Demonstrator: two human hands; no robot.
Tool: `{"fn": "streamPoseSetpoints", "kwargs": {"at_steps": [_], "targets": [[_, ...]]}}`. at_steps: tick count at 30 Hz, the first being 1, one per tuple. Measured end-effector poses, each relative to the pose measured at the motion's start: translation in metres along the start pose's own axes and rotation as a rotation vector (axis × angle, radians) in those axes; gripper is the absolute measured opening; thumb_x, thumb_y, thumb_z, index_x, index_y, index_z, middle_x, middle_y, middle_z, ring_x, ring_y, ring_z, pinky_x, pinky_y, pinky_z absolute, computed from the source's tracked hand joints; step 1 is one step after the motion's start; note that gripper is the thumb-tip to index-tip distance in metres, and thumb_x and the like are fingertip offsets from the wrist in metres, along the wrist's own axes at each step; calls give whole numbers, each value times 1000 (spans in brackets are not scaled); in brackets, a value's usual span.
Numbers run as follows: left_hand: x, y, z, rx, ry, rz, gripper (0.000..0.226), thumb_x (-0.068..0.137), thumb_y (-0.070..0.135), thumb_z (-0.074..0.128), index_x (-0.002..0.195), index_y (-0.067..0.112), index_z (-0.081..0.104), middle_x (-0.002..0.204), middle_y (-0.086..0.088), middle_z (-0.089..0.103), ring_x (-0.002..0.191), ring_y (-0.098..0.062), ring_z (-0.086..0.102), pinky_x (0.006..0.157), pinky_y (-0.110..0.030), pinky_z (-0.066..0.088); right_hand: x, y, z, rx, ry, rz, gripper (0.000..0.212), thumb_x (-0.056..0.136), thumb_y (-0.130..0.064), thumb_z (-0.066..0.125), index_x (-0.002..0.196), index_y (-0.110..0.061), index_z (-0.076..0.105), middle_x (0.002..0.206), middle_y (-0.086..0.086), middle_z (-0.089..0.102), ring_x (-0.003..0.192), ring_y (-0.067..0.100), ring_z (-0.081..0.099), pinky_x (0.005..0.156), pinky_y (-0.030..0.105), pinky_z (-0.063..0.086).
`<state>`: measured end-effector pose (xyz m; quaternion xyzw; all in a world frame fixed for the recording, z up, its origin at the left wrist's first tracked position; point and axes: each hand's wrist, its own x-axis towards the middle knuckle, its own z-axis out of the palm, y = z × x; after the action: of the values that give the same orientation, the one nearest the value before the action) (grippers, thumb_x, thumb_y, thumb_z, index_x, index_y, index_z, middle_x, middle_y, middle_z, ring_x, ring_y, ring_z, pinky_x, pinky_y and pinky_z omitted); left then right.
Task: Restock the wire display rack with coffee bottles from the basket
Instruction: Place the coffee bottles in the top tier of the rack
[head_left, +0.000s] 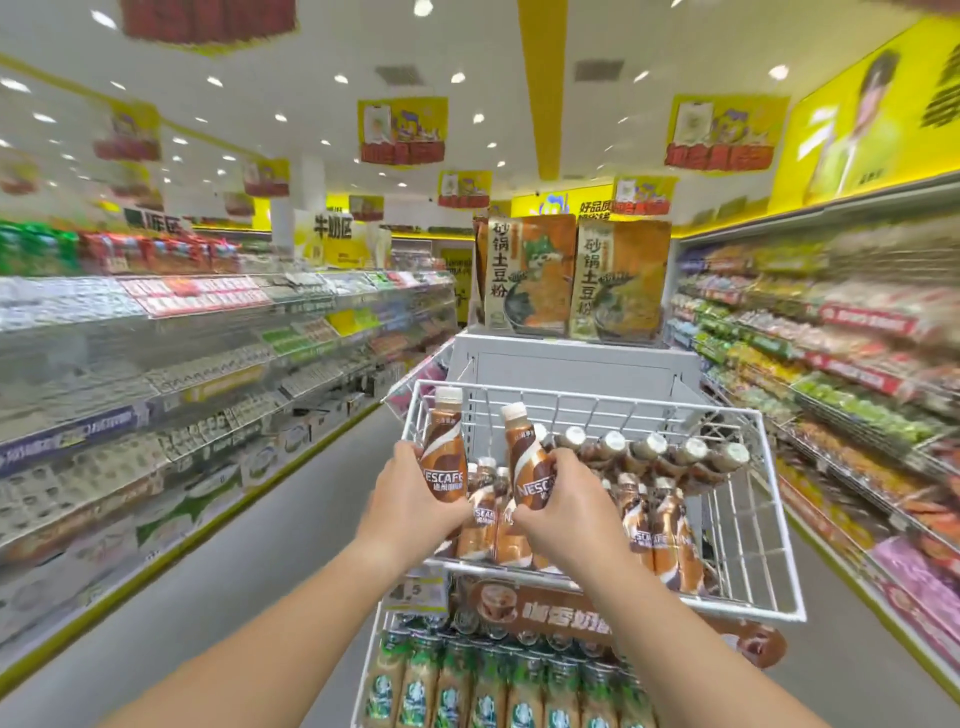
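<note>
Supermarket aisle, head view: stocked shelving L (156, 364) and shelving R (831, 364), both motion-blurred, w/ grey floor (260, 571) between. Centre: white wire display rack (571, 394), backed by a white cabinet (571, 364) carrying two large noodle packs (524, 275). Rack's lower tier holds green-labelled bottles (493, 686), packed upright. Upper tier holds brown Nescafé coffee btls: standing bottles (670, 535) along the front and mid section, and lying bottles (649, 449) in a row at the back, caps toward the viewer. A brown sign (550, 608) hangs on the tier's front rim; a price tag (415, 592) sits beside it, partly hidden by the L forearm. Both forearms reach in from the bottom edge. The left hand (410, 493) wraps its fingers round the lower body of the first bottle (444, 457), upright at the tier's front-L corner, cap above the rim. The right hand (561, 509) grips the second bottle (524, 462) low on its body, fingers curled over the label; btl tilts L, raised over the standing bottles, near the first bottle but apart.
</note>
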<state>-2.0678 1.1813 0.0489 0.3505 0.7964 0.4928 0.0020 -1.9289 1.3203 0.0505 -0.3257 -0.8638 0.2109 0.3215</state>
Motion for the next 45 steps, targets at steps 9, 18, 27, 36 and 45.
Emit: {"fn": "streamPoseSetpoints", "kwargs": {"at_steps": [9, 18, 27, 36, 45], "targets": [[104, -27, 19, -38, -151, 118, 37, 58, 34, 74, 91, 26, 60, 91, 1, 68, 75, -16, 68, 69, -44, 60, 68, -15, 46, 84, 89, 121, 25, 68, -26, 69, 81, -35, 49, 85, -11, 56, 68, 8, 59, 55, 28, 45], [149, -51, 55, -146, -56, 84, 41, 74, 1, 76, 96, 29, 55, 90, 7, 66, 82, -7, 64, 67, -23, 49, 110, 2, 84, 216, 159, 124, 41, 71, -21, 73, 100, -37, 49, 99, -14, 50, 84, 5, 56, 71, 30, 50], [173, -64, 82, -252, 49, 49, 63, 80, -5, 71, 102, 50, 51, 94, 14, 70, 87, 1, 66, 77, -22, 54, 141, 18, 121, 383, 188, 86, 41, 79, -19, 78, 108, -37, 56, 99, -19, 63, 93, -3, 59, 80, 21, 48], [196, -79, 107, -197, 28, 70, 66, 81, -17, 65, 128, 29, 55, 121, 13, 54, 112, 0, 53, 92, 1, 38, 165, 25, 140, 386, 145, 47, 50, 78, 0, 64, 116, -32, 56, 108, -13, 57, 101, 7, 54, 88, 29, 45], [205, -86, 117, -235, 13, -54, 76, 76, -11, 66, 112, 53, 45, 113, 12, 64, 103, -9, 64, 90, -32, 54, 167, 33, 151, 260, 123, 7, 56, 80, -13, 69, 131, -24, 47, 121, -5, 54, 104, 15, 55, 83, 25, 43]]}}
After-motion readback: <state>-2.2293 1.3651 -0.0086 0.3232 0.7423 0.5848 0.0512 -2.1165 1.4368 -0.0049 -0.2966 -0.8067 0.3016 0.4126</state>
